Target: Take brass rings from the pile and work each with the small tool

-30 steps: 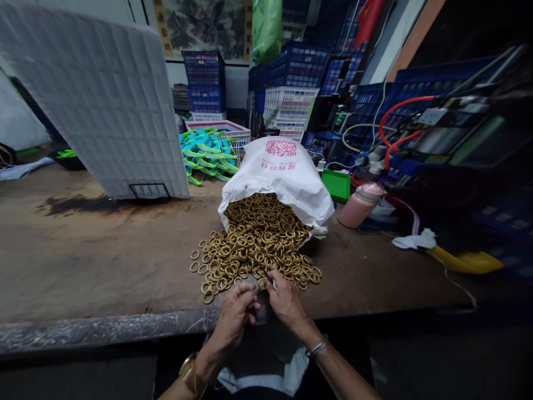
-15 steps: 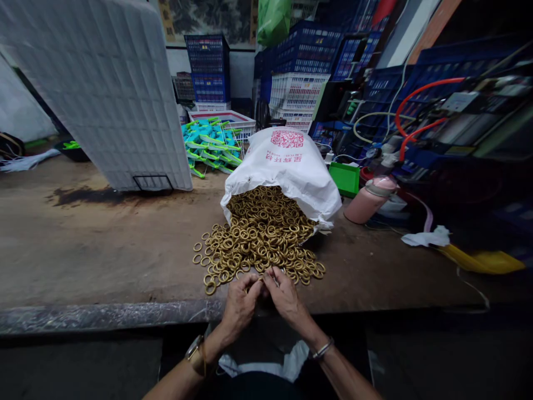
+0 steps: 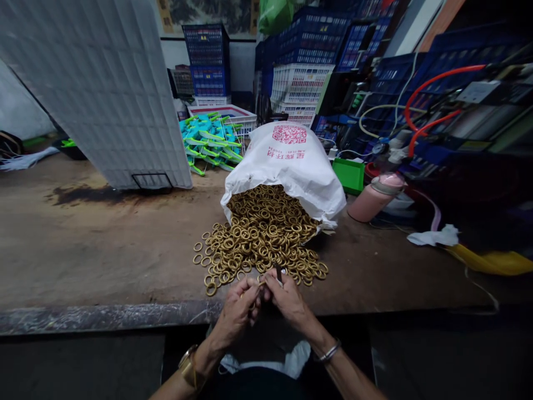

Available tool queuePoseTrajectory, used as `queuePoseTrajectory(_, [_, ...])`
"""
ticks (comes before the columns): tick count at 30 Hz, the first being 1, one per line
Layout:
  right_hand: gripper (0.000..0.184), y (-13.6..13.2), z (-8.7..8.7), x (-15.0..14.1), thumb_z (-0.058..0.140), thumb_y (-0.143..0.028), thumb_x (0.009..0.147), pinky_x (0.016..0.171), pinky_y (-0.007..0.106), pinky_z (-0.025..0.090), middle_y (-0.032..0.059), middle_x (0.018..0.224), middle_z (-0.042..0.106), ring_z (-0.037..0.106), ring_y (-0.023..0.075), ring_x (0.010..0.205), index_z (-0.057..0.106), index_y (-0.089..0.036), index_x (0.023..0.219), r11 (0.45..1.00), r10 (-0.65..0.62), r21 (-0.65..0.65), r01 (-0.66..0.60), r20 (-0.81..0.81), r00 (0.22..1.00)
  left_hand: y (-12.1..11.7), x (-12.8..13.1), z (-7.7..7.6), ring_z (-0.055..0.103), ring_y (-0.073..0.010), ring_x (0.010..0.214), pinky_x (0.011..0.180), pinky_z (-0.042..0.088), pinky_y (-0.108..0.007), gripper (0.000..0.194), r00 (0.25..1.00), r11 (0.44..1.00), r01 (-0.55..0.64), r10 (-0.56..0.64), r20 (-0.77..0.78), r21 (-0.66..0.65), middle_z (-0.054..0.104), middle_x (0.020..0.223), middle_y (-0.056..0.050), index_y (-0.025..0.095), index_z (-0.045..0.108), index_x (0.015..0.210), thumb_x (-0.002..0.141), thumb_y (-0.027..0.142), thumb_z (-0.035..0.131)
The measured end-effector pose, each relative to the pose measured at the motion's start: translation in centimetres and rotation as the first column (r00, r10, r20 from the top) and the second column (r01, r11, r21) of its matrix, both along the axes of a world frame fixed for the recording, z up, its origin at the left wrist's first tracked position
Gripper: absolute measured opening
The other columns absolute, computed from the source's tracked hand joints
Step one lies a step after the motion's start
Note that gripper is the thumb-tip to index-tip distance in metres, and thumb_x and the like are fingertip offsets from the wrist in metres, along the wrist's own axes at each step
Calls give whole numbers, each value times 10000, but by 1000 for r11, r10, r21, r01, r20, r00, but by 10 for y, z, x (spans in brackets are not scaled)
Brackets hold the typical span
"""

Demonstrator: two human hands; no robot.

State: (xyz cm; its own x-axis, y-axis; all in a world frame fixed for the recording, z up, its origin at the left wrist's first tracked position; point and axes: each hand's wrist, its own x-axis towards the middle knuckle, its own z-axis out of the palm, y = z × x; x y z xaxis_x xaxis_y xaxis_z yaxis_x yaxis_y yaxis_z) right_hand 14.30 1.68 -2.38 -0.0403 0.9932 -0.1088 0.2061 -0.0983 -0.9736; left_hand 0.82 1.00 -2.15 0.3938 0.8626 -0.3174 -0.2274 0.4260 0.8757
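My left hand (image 3: 239,306) is closed in a pinch at the table's front edge, with a gold ring (image 3: 262,283) partly showing at the fingertips. Right beside it, my right hand (image 3: 288,297) is closed around a thin dark tool (image 3: 278,271), perhaps a small blade, whose end sticks up past the forefinger. The fingertips of both hands nearly meet at the ring. Just beyond them spreads a heap of gold rings (image 3: 266,239), spilling from the open mouth of a white woven sack (image 3: 287,161) that lies on its side.
On the wooden table (image 3: 104,250) a tall white padded panel (image 3: 133,100) stands at left. Behind lies a pile of teal and green plastic pieces (image 3: 210,141). To the right are a green tray (image 3: 348,174), a pink bottle (image 3: 377,197) and red hoses (image 3: 441,72). Crates (image 3: 302,83) are stacked behind.
My left hand has drawn slightly back and left. The dark tool in my right hand now stands up more visibly. The camera view has shifted slightly; the rings and sack look unmoved.
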Motion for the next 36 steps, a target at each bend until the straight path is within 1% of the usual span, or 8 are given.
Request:
queuePoseTrajectory(9, [129,-12,-12,-3,367,-160,735,523,206,318,-24,561,488,432,110,522,473,-200,673,982,57,137,-128,432,900,0,-3,1,335,-27,380,373,266,-134,317,998,998,-63,62,31,11,408,514,86,187,417,725,736,481,537])
queuePoseTrajectory(18, [344,-11,-9,-1,347,-18,580,539,216,290,11,627,585,531,145,594,517,-195,820,978,127,23,-206,721,682,-2,-5,3,315,-27,387,370,254,-139,336,988,985,-61,82,-131,164,381,514,83,181,396,654,748,483,510])
queuePoseTrajectory(21, [380,-11,-8,4,362,-10,572,527,232,278,29,649,608,548,160,588,529,-181,867,985,108,-5,-173,796,596,-12,-9,10,309,-27,372,356,234,-137,340,989,994,22,-6,-150,105,390,489,82,183,398,648,752,489,500])
queuePoseTrajectory(24, [374,-13,-10,18,373,-5,596,564,233,309,51,742,639,581,172,668,532,-176,887,995,11,49,-84,801,598,-27,-15,9,330,-24,350,346,233,-133,346,974,982,189,-189,-125,-4,443,481,71,181,419,657,727,504,523])
queuePoseTrajectory(27, [256,-14,-13,44,384,-68,714,618,230,344,61,828,650,592,175,766,527,-185,891,985,-171,150,86,767,619,-41,-18,-9,265,-25,281,293,172,-138,334,931,921,334,-355,-81,-198,419,397,85,187,428,635,680,487,567])
queuePoseTrajectory(32, [242,-10,-9,95,412,-317,825,598,254,352,83,857,654,607,194,725,493,-177,1005,915,-339,170,366,815,470,-50,-20,-65,301,-34,324,302,174,-143,312,968,864,141,-223,-116,-484,454,455,54,161,490,596,581,430,647])
queuePoseTrajectory(34, [308,-9,-6,104,398,-393,835,581,260,343,91,844,660,614,205,718,483,-184,1044,908,-287,104,406,860,422,-50,-19,-86,375,-59,355,354,288,-169,351,961,889,58,-173,-216,-454,458,435,23,144,511,530,615,473,602])
queuePoseTrajectory(36, [330,-8,-5,104,376,-423,842,573,263,336,96,831,666,621,216,727,489,-192,1050,914,-215,34,404,886,411,-48,-19,-100,480,-112,435,442,386,-220,348,945,955,19,-114,-306,-296,490,455,-2,162,509,493,645,470,565])
